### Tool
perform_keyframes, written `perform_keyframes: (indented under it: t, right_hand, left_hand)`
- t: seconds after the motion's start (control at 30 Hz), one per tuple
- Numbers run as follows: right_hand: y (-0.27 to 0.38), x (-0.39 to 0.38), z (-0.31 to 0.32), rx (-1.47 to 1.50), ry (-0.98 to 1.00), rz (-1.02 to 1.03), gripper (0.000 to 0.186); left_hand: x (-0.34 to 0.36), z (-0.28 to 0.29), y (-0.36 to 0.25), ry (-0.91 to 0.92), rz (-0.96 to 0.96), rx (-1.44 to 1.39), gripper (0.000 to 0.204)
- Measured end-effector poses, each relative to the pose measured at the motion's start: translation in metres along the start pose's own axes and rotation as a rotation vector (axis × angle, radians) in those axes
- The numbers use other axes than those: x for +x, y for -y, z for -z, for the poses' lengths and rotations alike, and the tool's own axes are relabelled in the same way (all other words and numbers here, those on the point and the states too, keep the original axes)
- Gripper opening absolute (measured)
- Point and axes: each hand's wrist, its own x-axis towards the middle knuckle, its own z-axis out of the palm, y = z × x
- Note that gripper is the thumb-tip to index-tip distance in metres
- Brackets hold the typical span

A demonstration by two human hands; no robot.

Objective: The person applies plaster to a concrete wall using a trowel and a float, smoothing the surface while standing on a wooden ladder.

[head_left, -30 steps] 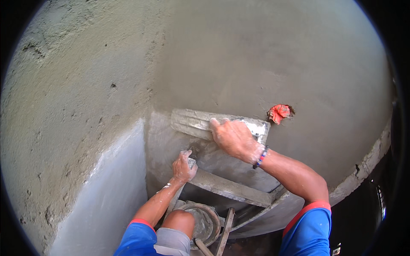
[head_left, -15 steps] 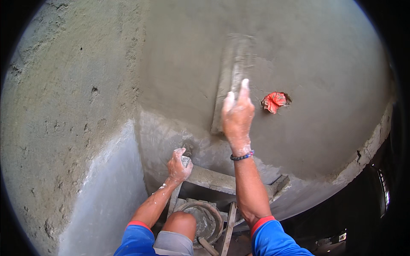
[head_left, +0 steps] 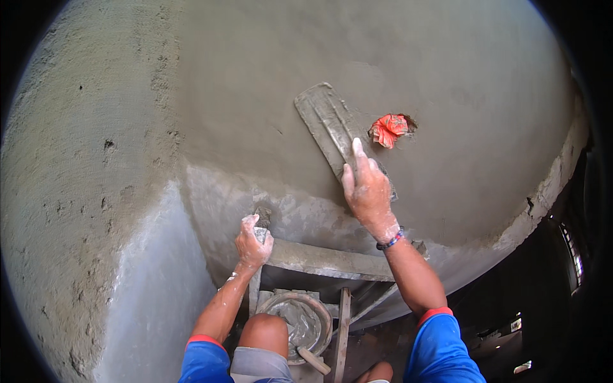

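Note:
My right hand [head_left: 370,191] grips a long rectangular plastering trowel [head_left: 324,122], coated in wet mortar. Its blade lies against the smooth grey plaster wall [head_left: 472,159], tilted with the far end toward the upper left. Lower and to the left, my left hand [head_left: 253,242] is closed around a small grey, mortar-caked object [head_left: 262,217]; the fingers hide too much to tell its kind. It is close to the wall's paler lower strip. Crumpled red plastic [head_left: 388,130] plugs a hole in the wall, right of the trowel.
A rough wall [head_left: 83,166] meets the plastered one in a corner at left. A mortar-covered ledge [head_left: 325,260] runs below my hands. Under it sit a round basin [head_left: 308,314] of wet mortar, a wooden handle [head_left: 313,360] and an upright wooden bar [head_left: 343,332].
The trowel has swung from nearly upright to leaning left, and my right hand has moved lower and to the right. My left hand keeps its grip. The view has shifted slightly.

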Motion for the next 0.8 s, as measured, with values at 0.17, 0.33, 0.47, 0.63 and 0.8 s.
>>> perform_keyframes:
  t: [0.17,0.33,0.47,0.63,0.8]
  right_hand:
    - [0.008,-0.072,-0.04,-0.028,0.458,0.107,0.053]
    - [-0.005,-0.051,0.017,0.072,0.084,0.058,0.052]
    - [-0.038,-0.054,0.008,-0.06,0.083,-0.014,0.052]
    - [-0.062,-0.103,0.022,-0.118,0.598,0.265,0.052]
    - [-0.106,-0.044,0.091,-0.24,0.247,0.212,0.053]
  left_hand:
    - [-0.003,-0.001,0.001,0.055,0.048,-0.033,0.06]
    - [-0.001,0.002,0.005,0.039,0.058,-0.044,0.062]
    - [-0.007,-0.005,0.009,0.07,0.064,-0.058,0.064]
    - [-0.009,-0.003,0.01,0.074,0.074,-0.027,0.063]
    - [-0.009,0.001,0.001,0.099,0.137,-0.016,0.062]
